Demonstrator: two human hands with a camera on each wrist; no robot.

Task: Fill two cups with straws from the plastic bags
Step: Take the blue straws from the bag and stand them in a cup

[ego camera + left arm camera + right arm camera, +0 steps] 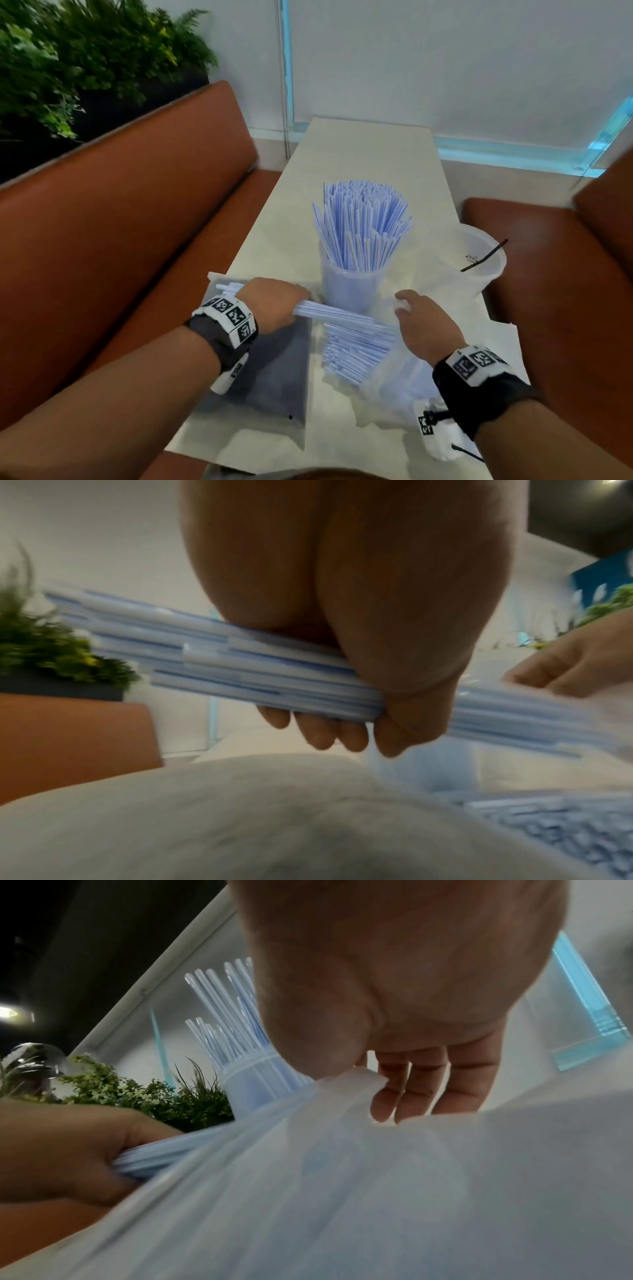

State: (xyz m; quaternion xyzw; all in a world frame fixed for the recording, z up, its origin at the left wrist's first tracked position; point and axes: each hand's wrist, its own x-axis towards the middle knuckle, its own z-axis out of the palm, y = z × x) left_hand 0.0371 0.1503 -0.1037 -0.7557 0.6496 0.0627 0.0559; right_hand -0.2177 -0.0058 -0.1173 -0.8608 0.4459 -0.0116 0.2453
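Pale cream laminate covers the narrow bench (359, 150), which runs away from the viewer to a white wall; its far half is bare. Orange-brown upholstered seats (137, 212) flank both long edges closely, leaving open room only above the surface and toward the far end. The left hand (274, 301) is curled round a bundle of blue-striped straws (342, 313), held roughly level just above the bench near its left edge, over a grey flat bag (274, 373). The right hand (424, 322) pinches the mouth of a clear plastic bag (394, 383) between thumb and fingers (411, 1085); loose straws lie inside it, and the bundle's far end reaches into that opening. A full cup (352, 284) of upright straws stands directly behind the bundle, mid-bench. An empty clear cup (479, 260) sits at the right edge, partly overhanging. Green foliage (85, 58) rises behind the left seat.
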